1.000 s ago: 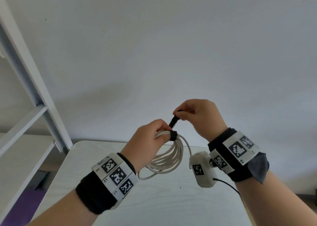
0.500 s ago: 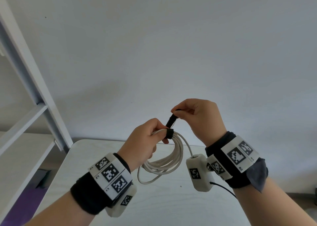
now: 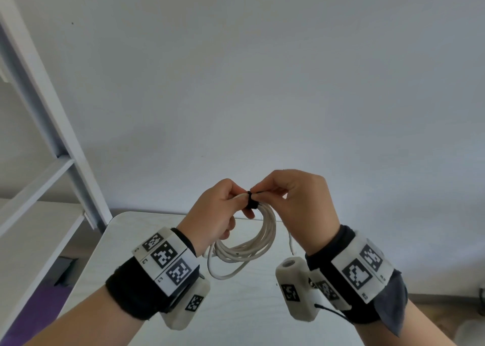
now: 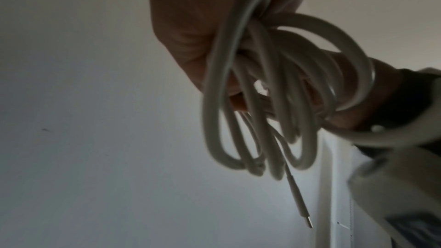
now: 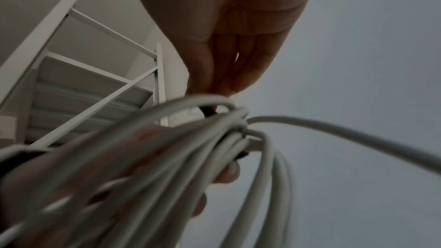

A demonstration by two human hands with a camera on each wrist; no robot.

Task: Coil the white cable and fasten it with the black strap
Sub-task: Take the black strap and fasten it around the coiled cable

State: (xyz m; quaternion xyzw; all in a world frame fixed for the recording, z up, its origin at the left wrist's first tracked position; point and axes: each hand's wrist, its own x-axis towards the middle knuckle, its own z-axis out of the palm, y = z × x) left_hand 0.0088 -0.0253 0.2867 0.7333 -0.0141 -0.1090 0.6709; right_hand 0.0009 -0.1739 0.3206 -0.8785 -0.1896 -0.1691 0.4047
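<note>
The white cable (image 3: 258, 243) hangs as a coil of several loops above the table. My left hand (image 3: 223, 209) grips the top of the coil, fingers curled round the bundle (image 4: 274, 86). A black strap (image 3: 251, 201) is wrapped round the loops just right of that grip. My right hand (image 3: 286, 190) pinches the strap's free end down against the wrap, knuckles almost touching the left hand. In the right wrist view the cable loops (image 5: 190, 148) fill the foreground, with a bit of strap (image 5: 208, 110) showing. One cable plug (image 4: 299, 201) dangles free.
A white table (image 3: 236, 306) lies below the hands, its far edge near a plain grey wall. A white shelf frame (image 3: 52, 140) stands at the left. Tracking bands and wrist cameras sit on both forearms.
My right hand has come down and left, bringing the strap's raised end onto the wrapped part. Both hands now meet at the top of the coil.
</note>
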